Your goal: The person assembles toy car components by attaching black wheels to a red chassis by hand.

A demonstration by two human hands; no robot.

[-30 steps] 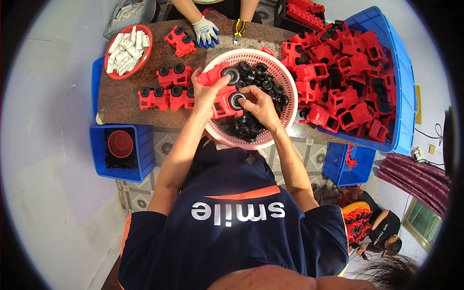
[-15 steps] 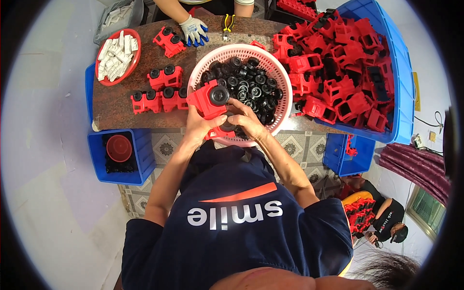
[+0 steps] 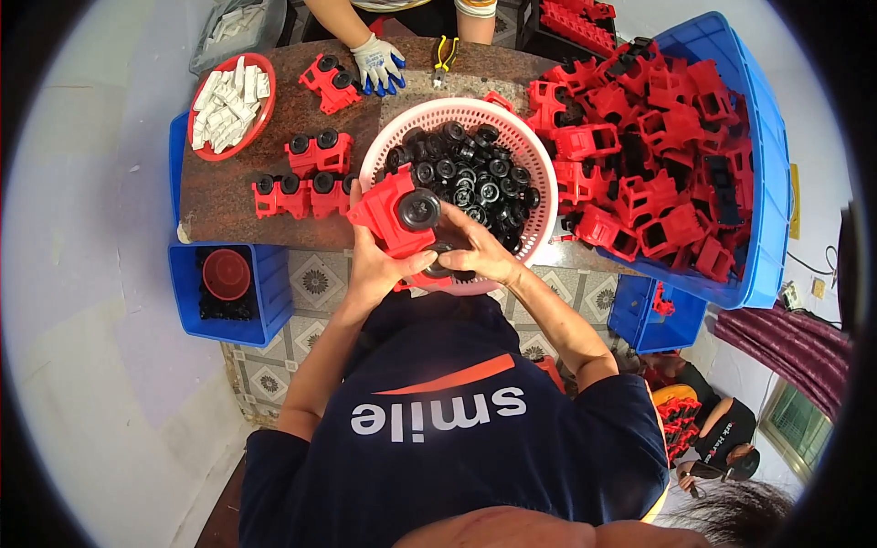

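The left hand grips a red toy body just over the near tabletop edge; the right hand closes on a black wheel pressed at its underside, while another wheel already sits on top. A skewed push could pop the wheel off to the floor, since the work hangs past the edge. Beyond, the pink basket crowds close; finished bodies and a gloved hand leave little free room.

the basket of wheels sits mid-counter, with finished toy bodies to its left and a bowl of small pieces behind those. a big tub of bodies lies right, and a bin sits below the counter's left edge.
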